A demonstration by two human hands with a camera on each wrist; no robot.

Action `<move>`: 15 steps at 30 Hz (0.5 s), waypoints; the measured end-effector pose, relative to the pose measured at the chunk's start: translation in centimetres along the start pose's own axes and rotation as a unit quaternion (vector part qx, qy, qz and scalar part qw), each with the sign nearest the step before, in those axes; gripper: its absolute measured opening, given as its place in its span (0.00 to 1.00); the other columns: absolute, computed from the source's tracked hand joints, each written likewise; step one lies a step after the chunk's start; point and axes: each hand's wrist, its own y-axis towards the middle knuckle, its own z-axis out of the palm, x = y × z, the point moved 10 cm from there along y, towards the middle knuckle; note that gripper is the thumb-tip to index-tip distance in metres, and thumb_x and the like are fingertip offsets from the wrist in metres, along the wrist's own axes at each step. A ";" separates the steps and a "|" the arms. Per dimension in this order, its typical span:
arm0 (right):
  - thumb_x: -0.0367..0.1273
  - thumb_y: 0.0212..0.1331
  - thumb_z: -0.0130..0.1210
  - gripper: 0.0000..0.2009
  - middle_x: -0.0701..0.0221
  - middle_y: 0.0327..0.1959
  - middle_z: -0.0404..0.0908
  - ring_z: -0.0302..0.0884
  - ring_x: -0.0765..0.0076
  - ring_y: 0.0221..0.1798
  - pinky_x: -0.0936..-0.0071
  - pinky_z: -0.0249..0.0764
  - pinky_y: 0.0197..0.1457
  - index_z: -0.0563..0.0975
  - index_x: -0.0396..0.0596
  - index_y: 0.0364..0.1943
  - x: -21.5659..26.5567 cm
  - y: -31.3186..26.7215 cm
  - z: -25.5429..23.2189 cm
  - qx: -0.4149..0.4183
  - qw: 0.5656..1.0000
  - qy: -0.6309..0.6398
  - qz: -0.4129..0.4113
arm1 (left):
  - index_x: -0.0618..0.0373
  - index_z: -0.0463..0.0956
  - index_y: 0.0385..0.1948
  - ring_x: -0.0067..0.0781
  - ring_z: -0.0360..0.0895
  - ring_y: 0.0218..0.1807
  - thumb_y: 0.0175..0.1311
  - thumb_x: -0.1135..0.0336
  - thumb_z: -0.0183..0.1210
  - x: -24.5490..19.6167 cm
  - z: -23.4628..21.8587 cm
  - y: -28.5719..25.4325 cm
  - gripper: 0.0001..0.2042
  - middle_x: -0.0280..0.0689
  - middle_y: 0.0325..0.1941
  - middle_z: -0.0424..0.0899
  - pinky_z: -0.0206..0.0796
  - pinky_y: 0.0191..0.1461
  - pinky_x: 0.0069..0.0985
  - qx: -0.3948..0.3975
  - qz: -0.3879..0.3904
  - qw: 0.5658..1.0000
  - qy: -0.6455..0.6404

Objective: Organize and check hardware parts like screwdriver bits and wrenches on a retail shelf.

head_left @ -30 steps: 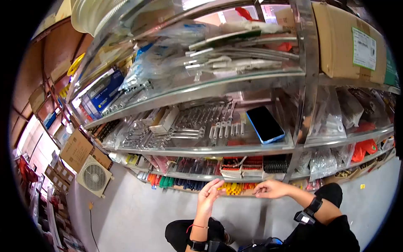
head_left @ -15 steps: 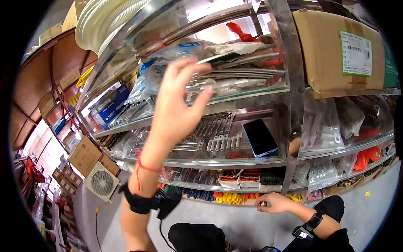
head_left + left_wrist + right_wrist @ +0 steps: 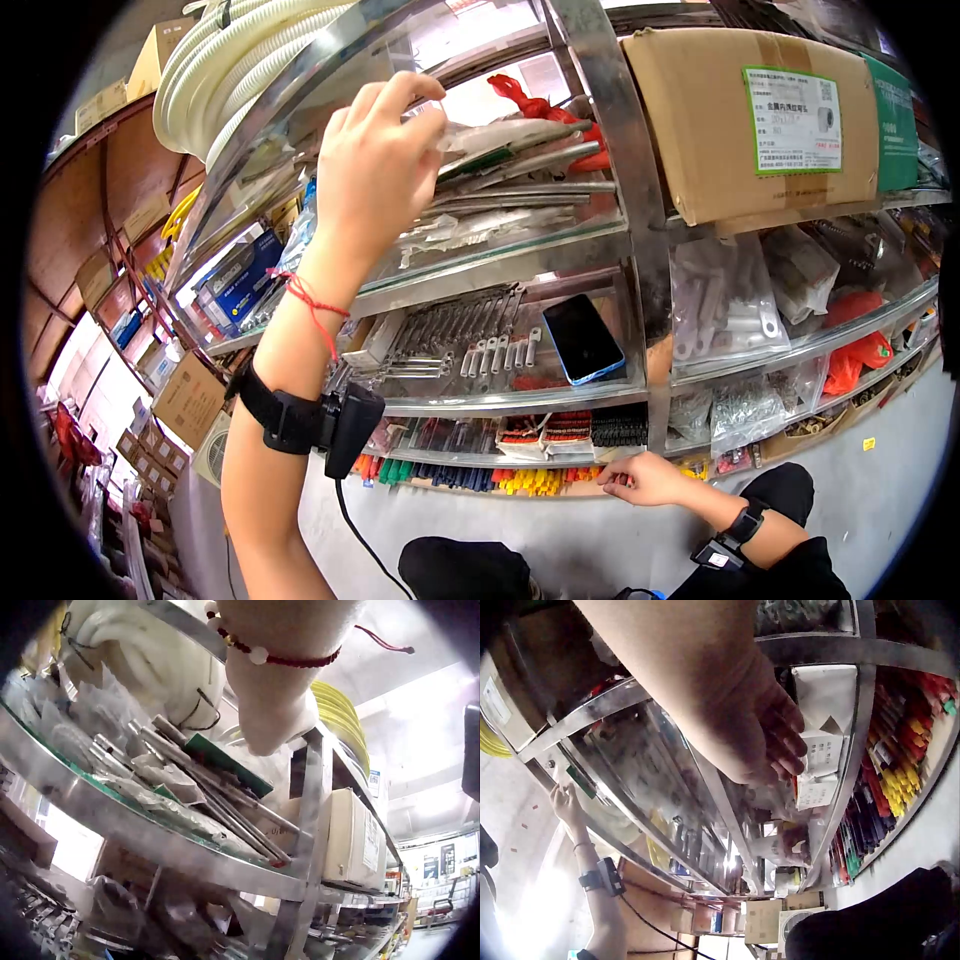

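My left hand (image 3: 375, 165) is raised in front of the upper shelf, its fingers bent forward and thumb apart, with nothing seen in its grasp. Beyond it on that shelf lie metal rods (image 3: 540, 200), some in clear plastic wrapping, beside a flat green piece (image 3: 229, 763). The left wrist view has the hand (image 3: 270, 705) above these rods, its fingertips hidden. Low in front of the bottom shelf hangs my right hand (image 3: 645, 478), fingers loosely curled around nothing visible. In the right wrist view its fingers (image 3: 786, 742) overlap small white boxes (image 3: 821, 754).
A blue-edged phone (image 3: 583, 340) lies on the middle shelf near metal cable lugs (image 3: 500, 353). The cardboard box (image 3: 720, 130) stands right of the shelf post (image 3: 640, 190). White corrugated hose (image 3: 215, 85) is coiled at upper left. Yellow bundles (image 3: 533, 482) lie along the bottom.
My left hand has risen from low in front of the bottom shelf up to the upper shelf, its fingers bending more. The view has shifted right; my right hand stays low, nearly still.
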 end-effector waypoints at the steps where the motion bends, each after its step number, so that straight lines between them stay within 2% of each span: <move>1: 0.35 0.49 0.54 0.09 0.61 0.25 0.78 0.77 0.61 0.24 0.69 0.73 0.30 0.77 0.44 0.30 0.1 0.0 -0.2 0.004 1.000 0.004 0.009 | 0.56 0.72 0.21 0.32 0.71 0.42 0.42 0.74 0.57 0.1 -0.2 0.2 0.04 0.30 0.41 0.73 0.62 0.47 0.28 -0.001 0.002 1.000 0.010; 4: 0.35 0.49 0.53 0.09 0.62 0.25 0.78 0.77 0.60 0.26 0.69 0.73 0.31 0.77 0.45 0.30 -0.3 -0.3 -0.2 0.012 1.000 -0.005 0.023 | 0.53 0.75 0.23 0.30 0.69 0.43 0.41 0.72 0.56 0.1 -0.6 0.3 0.05 0.27 0.40 0.72 0.62 0.42 0.29 -0.016 0.034 0.999 0.012; 6: 0.35 0.49 0.53 0.09 0.63 0.26 0.78 0.77 0.60 0.27 0.69 0.72 0.32 0.77 0.46 0.30 0.0 -0.3 -0.3 0.003 1.000 -0.015 0.008 | 0.56 0.74 0.24 0.36 0.72 0.42 0.47 0.68 0.57 1.0 -0.4 -0.2 0.04 0.32 0.42 0.74 0.63 0.45 0.29 0.015 0.004 1.000 -0.021; 8: 0.34 0.48 0.55 0.08 0.62 0.26 0.78 0.77 0.60 0.28 0.69 0.73 0.33 0.77 0.45 0.30 -0.4 -0.5 -0.2 0.000 1.000 -0.010 0.004 | 0.57 0.74 0.24 0.37 0.72 0.41 0.49 0.66 0.57 0.0 -1.8 -0.8 0.06 0.34 0.40 0.75 0.63 0.45 0.28 0.028 0.028 0.998 -0.043; 9: 0.33 0.47 0.55 0.08 0.62 0.26 0.78 0.77 0.60 0.28 0.70 0.73 0.33 0.77 0.44 0.30 -0.6 -0.7 -0.3 -0.003 1.000 -0.020 0.002 | 0.58 0.74 0.26 0.36 0.72 0.41 0.53 0.65 0.54 0.8 -1.5 -1.6 0.07 0.36 0.39 0.76 0.63 0.44 0.28 0.079 -0.001 0.994 -0.077; 10: 0.33 0.47 0.56 0.09 0.61 0.27 0.79 0.77 0.60 0.28 0.71 0.73 0.33 0.77 0.43 0.30 -0.4 -0.8 -0.4 -0.002 0.999 -0.033 0.000 | 0.56 0.78 0.29 0.31 0.77 0.35 0.53 0.61 0.55 2.1 -2.1 -2.7 0.10 0.39 0.38 0.79 0.67 0.38 0.27 0.125 -0.055 0.989 -0.060; 12: 0.31 0.46 0.55 0.09 0.61 0.28 0.79 0.77 0.62 0.27 0.73 0.73 0.33 0.77 0.41 0.31 -0.4 -1.1 -0.4 0.020 0.994 0.034 0.100 | 0.57 0.78 0.29 0.29 0.76 0.34 0.52 0.60 0.55 4.7 -2.3 -6.1 0.10 0.38 0.36 0.80 0.66 0.38 0.26 0.242 -0.115 0.960 -0.085; 13: 0.30 0.46 0.55 0.09 0.61 0.27 0.79 0.77 0.63 0.26 0.74 0.72 0.31 0.77 0.40 0.31 -0.5 -1.3 -0.4 0.025 0.994 0.014 0.106 | 0.57 0.78 0.30 0.28 0.76 0.33 0.52 0.60 0.56 6.6 -2.3 -7.7 0.11 0.38 0.35 0.80 0.66 0.38 0.25 0.293 -0.145 0.940 -0.097; 14: 0.28 0.46 0.54 0.07 0.62 0.25 0.79 0.77 0.69 0.24 0.76 0.71 0.29 0.77 0.40 0.30 -0.5 -1.3 -0.4 0.018 0.996 -0.027 0.077 | 0.57 0.78 0.30 0.27 0.76 0.33 0.52 0.59 0.56 8.4 -2.5 -9.2 0.11 0.38 0.34 0.80 0.66 0.38 0.24 0.339 -0.172 0.918 -0.111; 15: 0.29 0.46 0.54 0.07 0.64 0.23 0.78 0.75 0.71 0.23 0.77 0.71 0.28 0.77 0.40 0.29 -0.7 -1.4 -0.2 0.024 0.995 -0.011 0.095 | 0.57 0.77 0.30 0.25 0.75 0.32 0.51 0.59 0.57 10.0 -2.7 -10.3 0.12 0.38 0.33 0.80 0.65 0.38 0.24 0.382 -0.194 0.895 -0.126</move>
